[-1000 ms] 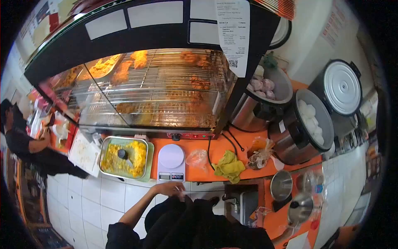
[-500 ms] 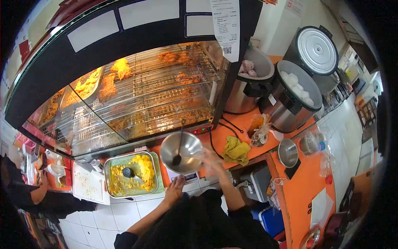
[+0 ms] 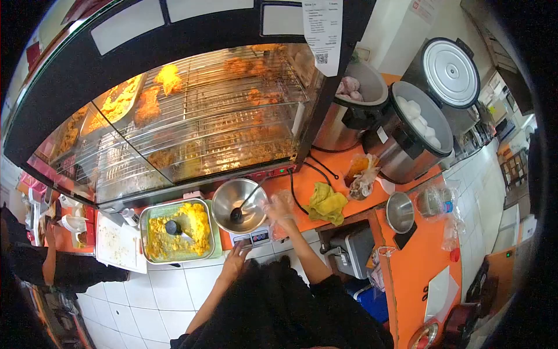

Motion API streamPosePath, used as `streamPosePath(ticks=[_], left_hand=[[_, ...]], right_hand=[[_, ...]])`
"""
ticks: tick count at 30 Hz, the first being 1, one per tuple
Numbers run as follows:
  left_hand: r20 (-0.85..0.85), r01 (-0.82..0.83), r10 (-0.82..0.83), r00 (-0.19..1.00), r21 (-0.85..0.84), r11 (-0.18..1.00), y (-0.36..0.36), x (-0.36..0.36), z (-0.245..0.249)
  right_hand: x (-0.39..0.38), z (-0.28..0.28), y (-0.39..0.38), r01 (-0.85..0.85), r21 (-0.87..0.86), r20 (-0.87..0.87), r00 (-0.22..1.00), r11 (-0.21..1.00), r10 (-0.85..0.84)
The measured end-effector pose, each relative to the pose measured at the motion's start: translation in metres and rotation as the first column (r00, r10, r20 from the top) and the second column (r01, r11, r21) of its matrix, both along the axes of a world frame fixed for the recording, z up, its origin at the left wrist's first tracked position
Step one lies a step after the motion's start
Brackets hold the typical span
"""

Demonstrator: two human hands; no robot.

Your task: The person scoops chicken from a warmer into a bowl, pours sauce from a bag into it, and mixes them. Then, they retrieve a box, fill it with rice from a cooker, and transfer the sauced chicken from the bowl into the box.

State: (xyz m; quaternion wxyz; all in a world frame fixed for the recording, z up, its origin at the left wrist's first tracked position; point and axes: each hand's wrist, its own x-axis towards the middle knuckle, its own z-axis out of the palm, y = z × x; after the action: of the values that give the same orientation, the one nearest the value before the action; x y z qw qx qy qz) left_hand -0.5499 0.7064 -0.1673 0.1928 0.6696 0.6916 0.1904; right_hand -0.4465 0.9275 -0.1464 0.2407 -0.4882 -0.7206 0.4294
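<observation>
A steel mixing bowl (image 3: 224,200) sits on a white digital kitchen scale (image 3: 258,237), and a dark-headed ladle (image 3: 236,214) leans inside it. At the scale's front edge, my left hand (image 3: 233,262) has its fingers stretched out and apart, holding nothing. My right hand (image 3: 280,212), somewhat blurred, is right of the bowl with its fingers around a thin clear plastic bag (image 3: 280,231). Left of the bowl stands a metal tray (image 3: 145,232) of yellow food (image 3: 200,224), with a dark round-topped utensil (image 3: 173,228) in it.
A heated glass display cabinet (image 3: 203,116) with fried food rises behind the counter. To the right are a yellow cloth (image 3: 326,203), tall pots (image 3: 410,154) and a small steel bowl (image 3: 401,212). A white cutting board (image 3: 119,244) and another person's hand (image 3: 51,238) are at the left.
The ladle has swung over, its handle now leaning right. My left hand has shifted from the scale's controls to its front edge. My right hand stays beside the bowl. The view has shifted slightly.
</observation>
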Motion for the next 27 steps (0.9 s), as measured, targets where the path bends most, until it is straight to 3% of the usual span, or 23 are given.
streamPosePath(ticks=[1,3,5,6,8,9,10,12,13,14,15,16,17,18,19,21,22,23,24,25,27], left_hand=[[0.046,-0.033,0.033,0.998,-0.008,0.999,0.001,0.001,0.006],[0.139,-0.099,0.101,0.985,-0.027,0.995,0.002,0.005,0.013],[0.179,-0.188,0.179,0.967,0.035,0.982,0.003,0.011,0.019],[0.203,-0.225,0.217,0.955,0.018,0.974,0.003,0.01,0.023],[0.231,-0.343,0.332,0.914,0.01,0.939,0.004,0.008,0.025],[0.292,-0.414,0.412,0.863,-0.059,0.908,0.003,0.005,0.029],[0.324,-0.471,0.453,0.831,-0.025,0.882,0.003,-0.001,0.034],[0.36,-0.575,0.519,0.775,0.06,0.816,-0.001,-0.024,0.044],[0.368,-0.618,0.545,0.753,0.112,0.778,-0.005,-0.041,0.048],[0.299,-0.601,0.523,0.798,0.329,0.729,-0.011,-0.061,0.051],[0.372,-0.697,0.591,0.716,0.344,0.629,-0.016,-0.094,0.036],[0.241,-0.724,0.692,0.68,0.364,0.586,-0.016,-0.113,0.066],[0.342,-0.7,0.633,0.694,0.526,0.484,-0.028,-0.162,0.045],[0.181,-0.765,0.793,0.581,0.454,0.457,-0.02,-0.162,0.1],[0.387,-0.861,0.798,0.463,0.411,0.3,-0.021,-0.185,0.111],[0.339,-0.823,0.846,0.411,0.537,0.184,-0.034,-0.256,0.107],[0.369,-0.74,0.801,0.471,0.66,0.131,-0.038,-0.292,0.105],[0.259,-0.718,0.831,0.493,0.661,0.22,-0.043,-0.323,0.12],[0.387,-0.789,0.779,0.493,0.576,0.213,-0.049,-0.357,0.122],[0.21,-0.644,0.926,0.315,0.763,0.046,-0.042,-0.375,0.122],[-0.065,-0.298,0.902,0.428,0.932,0.208,-0.051,-0.418,0.126]], right_hand=[[0.005,0.034,-0.012,0.07,-0.042,-0.136,0.988,0.997,-0.075],[0.016,0.04,-0.017,0.063,-0.077,-0.114,0.991,0.995,-0.072],[0.036,-0.012,-0.02,-0.089,-0.078,0.197,0.975,0.993,0.103],[0.041,-0.039,-0.041,-0.113,0.111,0.244,0.966,0.987,0.083],[0.042,-0.071,-0.061,-0.149,0.281,0.214,0.973,0.948,0.089],[0.039,-0.071,-0.067,-0.1,0.331,0.145,0.988,0.938,0.055],[0.035,-0.068,-0.073,-0.052,0.379,0.076,0.997,0.924,0.025],[0.031,-0.057,-0.067,-0.094,0.208,0.073,0.994,0.974,0.08],[0.03,-0.052,-0.064,-0.111,0.123,0.069,0.992,0.986,0.103],[0.032,-0.045,-0.065,-0.128,0.078,0.149,0.982,0.989,0.115],[0.033,-0.039,-0.065,-0.14,0.035,0.227,0.965,0.99,0.128],[0.031,-0.036,-0.065,-0.148,-0.009,0.302,0.942,0.989,0.144],[0.029,-0.045,-0.067,-0.133,0.079,0.328,0.939,0.988,0.1],[0.027,-0.059,-0.071,-0.117,0.166,0.35,0.935,0.979,0.053],[0.025,-0.068,-0.075,-0.1,0.251,0.366,0.93,0.963,0.001],[0.026,-0.064,-0.071,-0.148,0.175,0.348,0.934,0.973,0.08],[0.026,-0.061,-0.067,-0.165,0.141,0.338,0.935,0.976,0.109],[0.025,-0.061,-0.066,-0.178,0.094,0.413,0.902,0.98,0.124],[0.023,-0.063,-0.066,-0.184,0.045,0.483,0.864,0.982,0.14],[0.02,-0.066,-0.068,-0.182,-0.007,0.547,0.823,0.983,0.156],[0.013,-0.087,-0.068,-0.143,0.008,0.574,0.811,0.99,0.113]])
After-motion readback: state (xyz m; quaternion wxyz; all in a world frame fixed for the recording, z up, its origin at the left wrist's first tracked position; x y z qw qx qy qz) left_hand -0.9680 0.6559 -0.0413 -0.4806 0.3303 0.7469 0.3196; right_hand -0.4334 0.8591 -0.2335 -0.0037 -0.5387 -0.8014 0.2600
